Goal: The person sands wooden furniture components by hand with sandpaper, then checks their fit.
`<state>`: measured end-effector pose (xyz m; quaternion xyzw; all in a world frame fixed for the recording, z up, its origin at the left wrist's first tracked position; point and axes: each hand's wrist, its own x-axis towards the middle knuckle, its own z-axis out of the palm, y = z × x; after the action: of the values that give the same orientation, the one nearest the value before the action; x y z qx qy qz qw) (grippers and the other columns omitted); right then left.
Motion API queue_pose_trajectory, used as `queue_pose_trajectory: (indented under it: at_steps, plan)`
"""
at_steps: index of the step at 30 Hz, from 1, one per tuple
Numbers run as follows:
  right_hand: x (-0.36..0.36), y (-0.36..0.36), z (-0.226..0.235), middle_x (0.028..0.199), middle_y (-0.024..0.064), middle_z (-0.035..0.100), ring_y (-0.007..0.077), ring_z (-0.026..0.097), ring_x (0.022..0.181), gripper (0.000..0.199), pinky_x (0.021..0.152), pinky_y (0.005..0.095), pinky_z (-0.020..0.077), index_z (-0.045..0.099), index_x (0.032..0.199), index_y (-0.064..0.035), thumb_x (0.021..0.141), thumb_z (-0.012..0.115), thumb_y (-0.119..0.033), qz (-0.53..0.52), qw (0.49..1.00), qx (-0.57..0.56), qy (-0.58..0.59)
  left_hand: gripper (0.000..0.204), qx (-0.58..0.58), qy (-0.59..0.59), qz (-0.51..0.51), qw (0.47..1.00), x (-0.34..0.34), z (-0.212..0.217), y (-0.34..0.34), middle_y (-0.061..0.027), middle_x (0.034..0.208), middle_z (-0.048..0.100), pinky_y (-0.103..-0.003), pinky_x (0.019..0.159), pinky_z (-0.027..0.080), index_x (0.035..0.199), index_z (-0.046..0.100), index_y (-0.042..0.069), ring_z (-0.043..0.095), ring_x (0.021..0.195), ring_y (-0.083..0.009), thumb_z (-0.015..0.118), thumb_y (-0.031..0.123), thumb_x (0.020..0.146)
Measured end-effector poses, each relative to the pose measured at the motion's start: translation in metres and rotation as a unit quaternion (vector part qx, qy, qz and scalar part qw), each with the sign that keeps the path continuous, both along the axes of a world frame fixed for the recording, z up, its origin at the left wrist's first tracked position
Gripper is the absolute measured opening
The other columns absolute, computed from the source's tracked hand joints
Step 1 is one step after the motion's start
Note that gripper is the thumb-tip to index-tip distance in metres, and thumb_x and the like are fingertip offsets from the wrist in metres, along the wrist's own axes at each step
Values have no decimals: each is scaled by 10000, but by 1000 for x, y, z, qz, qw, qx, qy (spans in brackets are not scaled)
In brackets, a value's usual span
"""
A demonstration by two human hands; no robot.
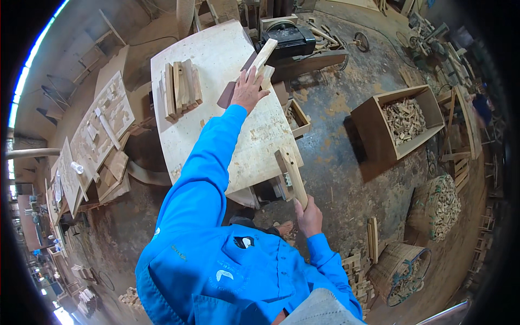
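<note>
My left hand (249,91) reaches across the pale worktable (227,40), fingers stretched out and thumb apart. It touches the near end of a pale wood strip (265,53), which lies beside a shorter wood block (267,76) at the table's right edge. Closer to my body, my right hand (309,216) is closed round the lower end of a long wooden slat (295,179). Small dark holes show near the slat's upper end, which is by the table's near right corner. Several wood strips (181,89) stand in a row on the table's left part.
A dark motor (287,39) sits beyond the table's right edge. On the floor to the right are a wooden box (374,127) of offcuts and two woven baskets (391,271) with wood pieces. Another board-topped bench (108,108) stands at the left.
</note>
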<state>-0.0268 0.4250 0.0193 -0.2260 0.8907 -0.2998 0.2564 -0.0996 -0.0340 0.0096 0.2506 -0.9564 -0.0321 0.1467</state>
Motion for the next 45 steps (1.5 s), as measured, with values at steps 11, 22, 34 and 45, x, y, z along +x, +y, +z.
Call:
queue_pose_trajectory:
  at_steps: [11, 22, 34, 45]
  plan:
    - [-37, -97, 10, 1018, 285, 739, 490, 709, 954, 470, 803, 564, 550, 610, 1308, -35, 1021, 654, -404, 1, 999, 4, 32, 709, 2, 12, -12, 1000, -41, -3, -99, -184, 1690, 279, -599, 1196, 394, 1533, 507, 114, 302, 1500, -516, 613, 575, 1005]
    - [-64, -169, 17, 897, 209, 758, 419, 741, 888, 427, 774, 514, 558, 643, 1244, -47, 1026, 649, -415, -1, 1000, 1, 23, 690, -4, 19, -3, 1000, -67, 0, -170, -172, 1694, 286, -615, 1184, 403, 1513, 537, 126, 315, 1498, -520, 617, 579, 999]
    - [-63, -171, 12, 965, 252, 751, 461, 725, 927, 455, 789, 529, 552, 658, 1240, -48, 1020, 649, -447, -16, 999, -17, 36, 688, -19, 24, -8, 1000, -71, -8, -176, -186, 1681, 298, -620, 1188, 396, 1514, 529, 106, 304, 1500, -509, 605, 566, 1009]
    - [-41, -96, 1, 930, 243, 749, 425, 752, 901, 431, 746, 478, 566, 669, 1216, -25, 1014, 681, -406, -12, 998, -9, 59, 686, -87, 14, -5, 996, -45, -14, -99, -220, 1674, 284, -679, 1175, 374, 1532, 488, 69, 224, 1553, -499, 516, 561, 1055]
